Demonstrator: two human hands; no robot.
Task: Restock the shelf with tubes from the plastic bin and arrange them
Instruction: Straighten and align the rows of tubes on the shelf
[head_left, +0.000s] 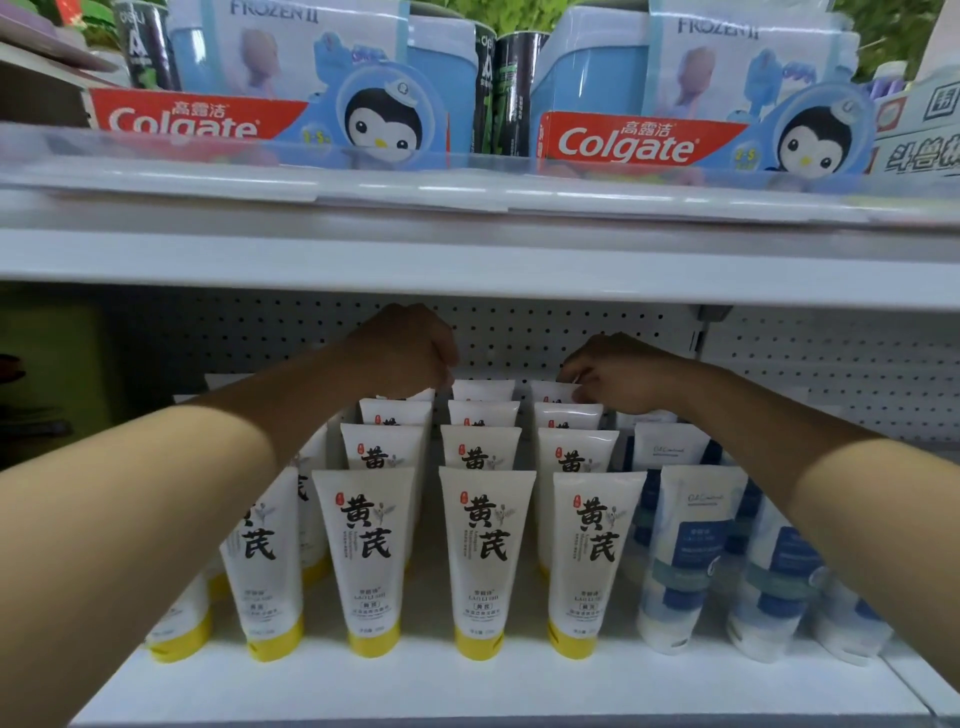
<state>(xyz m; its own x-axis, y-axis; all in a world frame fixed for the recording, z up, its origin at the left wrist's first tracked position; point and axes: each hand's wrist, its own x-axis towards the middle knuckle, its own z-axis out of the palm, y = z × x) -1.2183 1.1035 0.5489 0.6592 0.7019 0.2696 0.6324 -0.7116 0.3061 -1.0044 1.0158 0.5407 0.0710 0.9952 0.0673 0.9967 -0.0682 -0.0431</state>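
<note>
White tubes with yellow caps (487, 551) stand cap-down in several rows on the white lower shelf (467, 686). Both my arms reach to the back of the shelf. My left hand (410, 348) is curled over the top of the rearmost tube of the left row (423, 396); that tube is mostly hidden by the hand. My right hand (613, 374) pinches the top edge of the rearmost tube (553, 391) in the right row. The plastic bin is out of view.
White and blue tubes (685, 561) stand to the right of the yellow-capped rows. The upper shelf board (467, 260) hangs low above my hands, loaded with Colgate boxes (623, 145). A pegboard back panel (519, 332) closes the rear.
</note>
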